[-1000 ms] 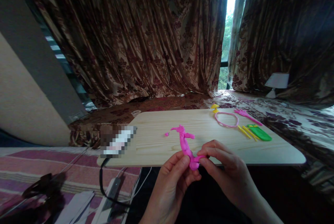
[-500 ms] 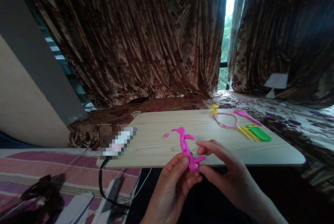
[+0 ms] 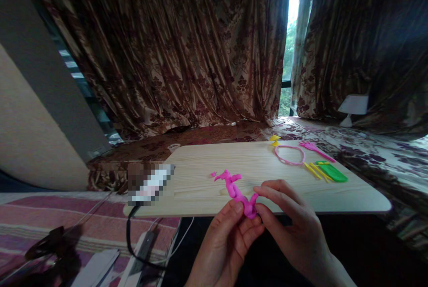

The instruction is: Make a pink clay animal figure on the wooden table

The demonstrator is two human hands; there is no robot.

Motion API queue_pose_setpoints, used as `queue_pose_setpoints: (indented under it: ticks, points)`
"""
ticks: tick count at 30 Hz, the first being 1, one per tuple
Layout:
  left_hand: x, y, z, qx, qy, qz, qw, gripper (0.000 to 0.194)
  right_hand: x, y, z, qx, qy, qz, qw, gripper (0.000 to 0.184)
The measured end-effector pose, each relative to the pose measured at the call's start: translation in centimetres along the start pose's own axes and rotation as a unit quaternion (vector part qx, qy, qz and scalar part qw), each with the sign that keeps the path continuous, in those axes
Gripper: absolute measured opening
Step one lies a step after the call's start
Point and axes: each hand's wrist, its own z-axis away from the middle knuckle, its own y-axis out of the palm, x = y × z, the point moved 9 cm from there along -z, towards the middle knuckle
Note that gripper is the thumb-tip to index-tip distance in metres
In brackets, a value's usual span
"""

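My left hand (image 3: 227,233) grips a pink modelling-clay figure (image 3: 236,192) near its lower end, thumb on top and fingers beneath. The figure has a long body with thin limbs sticking out at both ends, and it tilts up and to the left over the table. Thumb and index finger of my right hand (image 3: 290,215) close on the short upturned limb at the lower right. A small pink lump (image 3: 213,174) lies on the table just beyond the figure's upper end.
On the right of the wooden table (image 3: 197,157) lie a pink ring (image 3: 284,162), a pink hand-shaped piece (image 3: 312,147), yellow sticks (image 3: 314,171), a green slab (image 3: 334,172) and a yellow piece (image 3: 274,139). A blurred-out item (image 3: 152,184) with a black cable sits at the left edge.
The figure has tipped further left and lower. Its lower right limb now bends upward, and my right thumb and index finger have come in from the side onto it.
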Motion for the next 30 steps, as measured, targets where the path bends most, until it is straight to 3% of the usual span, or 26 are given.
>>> queue_pose_setpoints:
  ticks: [11, 15, 18, 21, 30]
  points:
    - [0.0, 0.7, 0.1, 0.007, -0.002, -0.013, 1.0, 0.011, 0.1, 0.7, -0.8, 0.029, 0.008, -0.046, 0.999, 0.024]
    - [0.0, 0.2, -0.1, -0.009, -0.003, -0.005, 1.0, 0.009, -0.4, 0.7, -0.8, 0.062, 0.016, -0.036, 0.997, 0.029]
    - [-0.2, -0.1, -0.1, -0.03, 0.001, 0.0, 1.0, 0.005, -0.4, -0.2, -0.9, 0.048, 0.017, -0.018, 0.999, 0.036]
    - [-0.4, 0.0, 0.0, -0.039, 0.013, -0.001, 0.999, 0.004, 0.3, -0.7, -0.9, 0.042, 0.004, -0.011, 0.999, 0.029]
    - [-0.6, 0.5, 0.2, -0.026, 0.032, -0.021, 0.999, 0.005, 0.5, 0.1, -1.0, 0.028, -0.007, -0.007, 1.0, 0.021]
